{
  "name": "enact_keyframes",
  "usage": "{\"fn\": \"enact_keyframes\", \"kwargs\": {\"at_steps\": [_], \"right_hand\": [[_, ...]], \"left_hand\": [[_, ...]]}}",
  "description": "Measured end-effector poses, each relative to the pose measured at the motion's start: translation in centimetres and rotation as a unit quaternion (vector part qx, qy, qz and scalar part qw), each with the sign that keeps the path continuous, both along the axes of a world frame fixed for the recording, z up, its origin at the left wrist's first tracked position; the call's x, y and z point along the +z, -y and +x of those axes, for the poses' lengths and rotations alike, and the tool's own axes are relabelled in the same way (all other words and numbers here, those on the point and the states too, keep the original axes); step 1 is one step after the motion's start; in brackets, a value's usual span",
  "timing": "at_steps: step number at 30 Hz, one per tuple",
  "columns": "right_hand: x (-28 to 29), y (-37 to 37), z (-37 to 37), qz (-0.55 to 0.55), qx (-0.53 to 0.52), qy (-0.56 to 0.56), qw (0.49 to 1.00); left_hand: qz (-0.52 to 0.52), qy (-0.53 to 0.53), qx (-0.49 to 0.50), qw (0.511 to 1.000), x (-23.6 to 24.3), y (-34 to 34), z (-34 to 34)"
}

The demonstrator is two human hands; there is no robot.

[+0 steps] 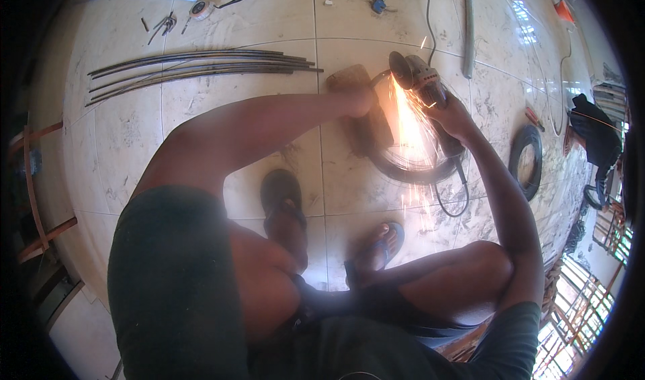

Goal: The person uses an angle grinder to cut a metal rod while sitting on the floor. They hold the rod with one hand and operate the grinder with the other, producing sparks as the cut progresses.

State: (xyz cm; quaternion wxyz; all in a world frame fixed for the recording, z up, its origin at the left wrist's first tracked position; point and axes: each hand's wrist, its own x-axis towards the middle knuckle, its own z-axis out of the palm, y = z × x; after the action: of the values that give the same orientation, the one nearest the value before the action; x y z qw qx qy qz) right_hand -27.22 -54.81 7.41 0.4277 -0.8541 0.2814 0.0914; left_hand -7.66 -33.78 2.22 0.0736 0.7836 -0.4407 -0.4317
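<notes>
In my right hand (449, 115) is an angle grinder (422, 78), its fingers wrapped round the body. The disc (402, 70) faces left, and bright sparks (410, 118) stream from it down toward my feet. My left hand (363, 101) is closed beside a brown block (348, 78), just left of the disc. Glare and blur hide what it grips and the exact cutting point. Under the sparks lies a dark ring-shaped coil (413, 175) on the tiled floor, partly washed out by the light.
Several thin metal rods (201, 70) lie at the left. Beyond them are a tape measure (200, 9) and small metal pieces (164, 24). A grey bar (467, 31) lies far right; a dark coil (526, 162) rests at the right. The grinder's cord (428, 17) runs away from me.
</notes>
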Motion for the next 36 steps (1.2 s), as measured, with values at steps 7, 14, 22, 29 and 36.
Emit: {"fn": "enact_keyframes", "kwargs": {"at_steps": [7,14,22,29,36], "right_hand": [[1.5,-1.0,0.5,0.020,-0.050,-0.064,0.997],[0.4,-0.7,0.7,0.032,-0.054,-0.051,0.997],[-0.7,0.5,0.0,0.033,0.006,0.018,0.999],[-0.2,-0.3,0.6,-0.016,-0.063,-0.070,0.995],[-0.2,0.1,0.3,0.009,-0.055,-0.064,0.996]], "left_hand": [[0.054,-0.022,-0.017,0.998,0.6,0.5,0.1],[0.007,-0.006,0.010,1.000,-0.3,0.1,0.0],[-0.024,0.012,-0.046,0.999,1.6,-0.2,-0.1],[-0.016,-0.010,0.001,1.000,1.4,-0.4,-0.1],[-0.030,0.009,-0.036,0.999,1.9,-0.3,-0.1]]}}
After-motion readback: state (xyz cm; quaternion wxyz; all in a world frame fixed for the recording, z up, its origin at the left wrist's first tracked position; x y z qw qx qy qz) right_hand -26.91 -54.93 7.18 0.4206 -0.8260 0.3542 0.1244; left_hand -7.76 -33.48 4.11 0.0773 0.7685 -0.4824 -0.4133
